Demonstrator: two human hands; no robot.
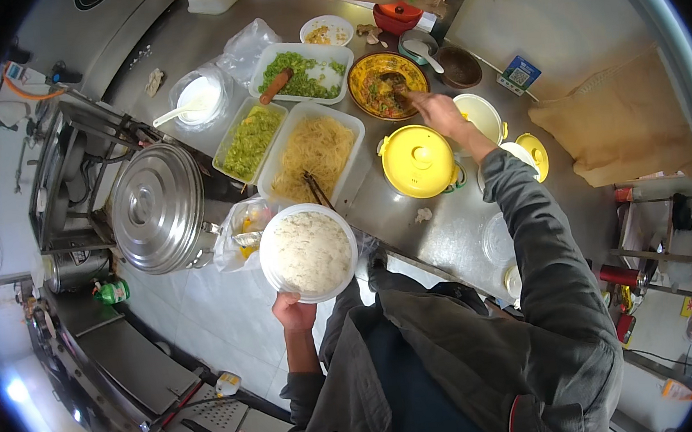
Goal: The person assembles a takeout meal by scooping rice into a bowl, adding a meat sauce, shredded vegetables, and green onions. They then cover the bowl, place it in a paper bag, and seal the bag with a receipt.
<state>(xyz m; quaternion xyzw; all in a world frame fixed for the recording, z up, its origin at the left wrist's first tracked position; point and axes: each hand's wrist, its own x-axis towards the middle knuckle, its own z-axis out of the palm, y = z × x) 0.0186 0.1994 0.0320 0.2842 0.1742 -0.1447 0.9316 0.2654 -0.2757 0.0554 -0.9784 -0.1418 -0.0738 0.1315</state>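
Note:
My left hand [293,311] grips the rim of a round white tub [310,253] filled with what looks like cooked rice, held in front of the steel counter. My right hand [438,112] reaches over the far side of the counter, its fingers closed on a dark spoon [395,85]. That spoon dips into a yellow patterned bowl [366,68] of chopped, saucy food. Just below the right hand is a yellow lidded pot [418,160]. Left of it, a clear box of noodles [314,153] has dark chopsticks [316,189] leaning in it.
Boxes of chopped greens [299,74] and shredded green vegetable [250,140] stand left of the bowl. A large lidded steel pot [158,208] is at the left. Near my right forearm are an open pale pot [479,118], a small yellow lid [532,157] and brown paper [618,122].

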